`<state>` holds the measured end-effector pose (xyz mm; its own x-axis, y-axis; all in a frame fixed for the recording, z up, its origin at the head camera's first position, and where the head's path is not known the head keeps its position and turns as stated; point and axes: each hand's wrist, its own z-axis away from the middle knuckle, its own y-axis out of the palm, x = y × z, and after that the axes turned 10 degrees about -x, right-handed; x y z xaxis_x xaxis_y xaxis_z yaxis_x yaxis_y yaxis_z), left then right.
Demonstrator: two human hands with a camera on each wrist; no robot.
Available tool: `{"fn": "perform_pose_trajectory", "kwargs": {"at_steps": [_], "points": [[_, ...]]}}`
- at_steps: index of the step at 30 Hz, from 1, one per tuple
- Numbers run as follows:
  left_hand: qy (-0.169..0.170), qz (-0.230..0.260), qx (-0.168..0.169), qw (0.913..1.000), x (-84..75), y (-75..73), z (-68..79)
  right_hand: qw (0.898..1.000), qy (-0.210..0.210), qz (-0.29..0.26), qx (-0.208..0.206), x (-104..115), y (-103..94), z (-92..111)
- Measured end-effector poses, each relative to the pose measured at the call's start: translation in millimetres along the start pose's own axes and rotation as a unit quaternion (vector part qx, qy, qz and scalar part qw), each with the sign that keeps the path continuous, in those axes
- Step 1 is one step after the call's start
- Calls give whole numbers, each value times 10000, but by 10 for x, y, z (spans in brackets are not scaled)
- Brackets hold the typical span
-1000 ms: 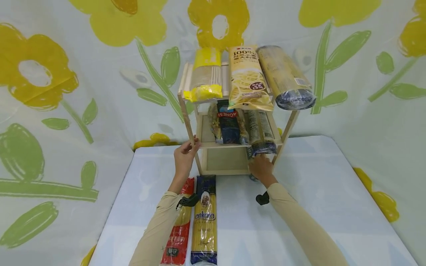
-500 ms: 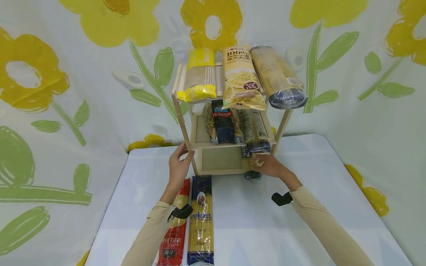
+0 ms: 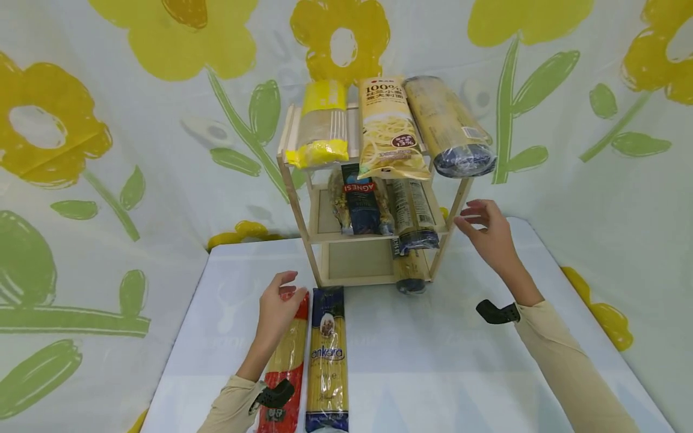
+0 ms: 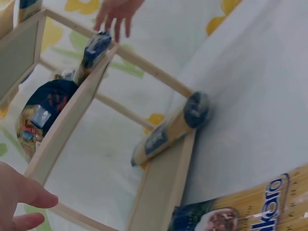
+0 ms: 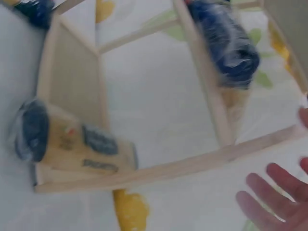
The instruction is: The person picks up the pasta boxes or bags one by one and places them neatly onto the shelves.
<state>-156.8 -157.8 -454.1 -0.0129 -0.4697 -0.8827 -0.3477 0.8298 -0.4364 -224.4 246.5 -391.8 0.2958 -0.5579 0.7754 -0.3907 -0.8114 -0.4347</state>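
Note:
My right hand [image 3: 487, 234] is held up just right of the wooden shelf rack [image 3: 357, 280], fingers spread loosely, holding nothing. On the rack's bottom shelf, at the right end, lies a spaghetti pack [image 3: 409, 270] with a dark blue end jutting past the front edge; the right wrist view also shows this spaghetti pack [image 5: 86, 142]. My left hand [image 3: 276, 310], fingers loosely bent around nothing, hovers near the top end of a red spaghetti pack [image 3: 292, 349] on the table. Beside that lies a blue and yellow "ankara" spaghetti pack [image 3: 327, 367].
The top shelf carries a yellow-ended noodle pack [image 3: 322, 123], a cream noodle bag [image 3: 392, 129] and a large spaghetti pack [image 3: 449, 126]. A dark blue Agnesi pasta bag [image 3: 361, 201] and another long pasta pack [image 3: 414, 210] lie on the middle shelf. Flowered cloth [image 3: 189, 180] hangs behind.
My right hand has let go of the spaghetti pack on the bottom shelf and moved up and right. My left hand has left the rack's left post and come down toward me.

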Motion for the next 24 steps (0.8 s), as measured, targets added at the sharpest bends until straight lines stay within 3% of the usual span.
{"fn": "perform_pose_trajectory", "kwargs": {"at_steps": [6, 12, 19, 24], "points": [[220, -506, -31, 9985, 53, -1, 233, 9951, -101, -973, -111, 115, 14, -121], [330, -1000, 162, 9943, 90, 42, 495, 9855, -398, -1641, 147, 55, 46, -208], [-13, -1479, 398, 9882, 191, 147, 760, 9819, -283, -1843, 332, -22, 47, -242], [-34, -1727, 636, 9829, 250, 221, 902, 9849, -176, -1696, 301, -8, 49, -241]]}}
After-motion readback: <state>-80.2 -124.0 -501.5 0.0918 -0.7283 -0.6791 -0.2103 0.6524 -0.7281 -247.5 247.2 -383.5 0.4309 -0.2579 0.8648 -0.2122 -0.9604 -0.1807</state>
